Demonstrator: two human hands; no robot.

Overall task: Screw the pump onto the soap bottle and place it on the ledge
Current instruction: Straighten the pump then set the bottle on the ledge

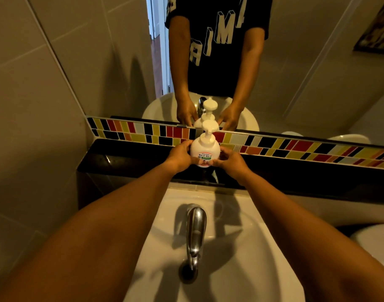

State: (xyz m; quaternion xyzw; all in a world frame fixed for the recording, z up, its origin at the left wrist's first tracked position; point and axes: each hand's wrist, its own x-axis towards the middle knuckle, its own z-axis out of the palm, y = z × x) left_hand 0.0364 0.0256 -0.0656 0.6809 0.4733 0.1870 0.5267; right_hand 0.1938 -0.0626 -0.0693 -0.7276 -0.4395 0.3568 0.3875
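Soap bottle [205,152], white and round-bellied with a coloured label facing the camera, stands upright over the glossy black ledge [121,153], its base at or just above the surface; contact cannot be told. Its white pump [209,126] sits on the neck, straight up, the flat head topping the stem.

Both hands form the grip around the bottle's lower half. The left hand [179,155] wraps the left side, thumb lying along the front edge near the label and fingers curled behind. The right hand [230,160] closes on the right side, fingertips touching the label's lower corner. Each hand is grasping the bottle; neither touches the pump.

Just behind the grip runs a strip of mosaic tiles [274,144] in black, red, yellow, orange and white, and above it the mirror [317,73] shows the reflected bottle, two hands and a dark printed T-shirt. Below the grip, nearer the camera, lies the white sink [241,247], with the chrome tap [195,232] arching toward its drain [187,273]. Both bare forearms reach over the basin toward the ledge. Grey wall tiles [29,105] stand well to the left of the grip.
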